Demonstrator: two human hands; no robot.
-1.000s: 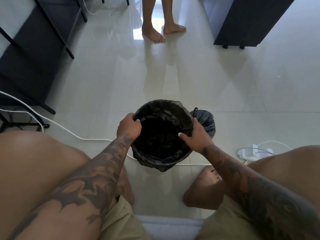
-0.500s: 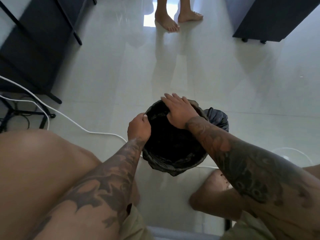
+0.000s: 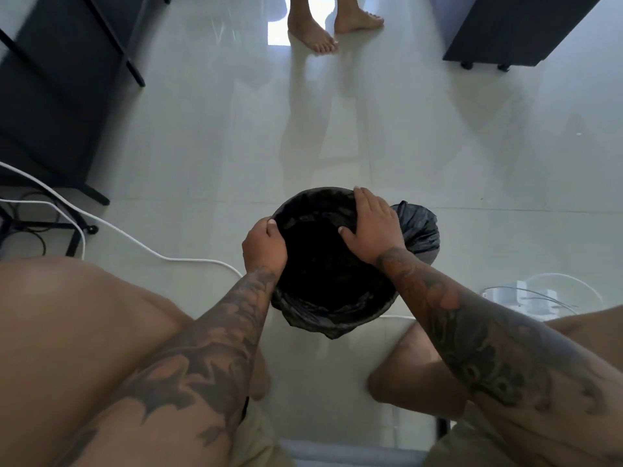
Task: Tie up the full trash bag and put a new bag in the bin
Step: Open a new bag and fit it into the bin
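Observation:
A small round bin stands on the floor between my knees, lined with a new black bag whose edge is folded over the rim. My left hand grips the bag and rim at the bin's left side, fingers curled over the edge. My right hand lies across the far right of the rim with fingers straight, pressing the plastic down. Just behind the bin to the right sits the tied full trash bag, black, with its knot on top.
A white cable runs across the tiled floor at left. A white power strip with cords lies at right. Another person's bare feet stand ahead. A dark cabinet is at back right, black furniture frames at left.
My right hand has slid from the far middle of the rim toward its right side, still flat on the bag. My left hand keeps its grip on the left rim.

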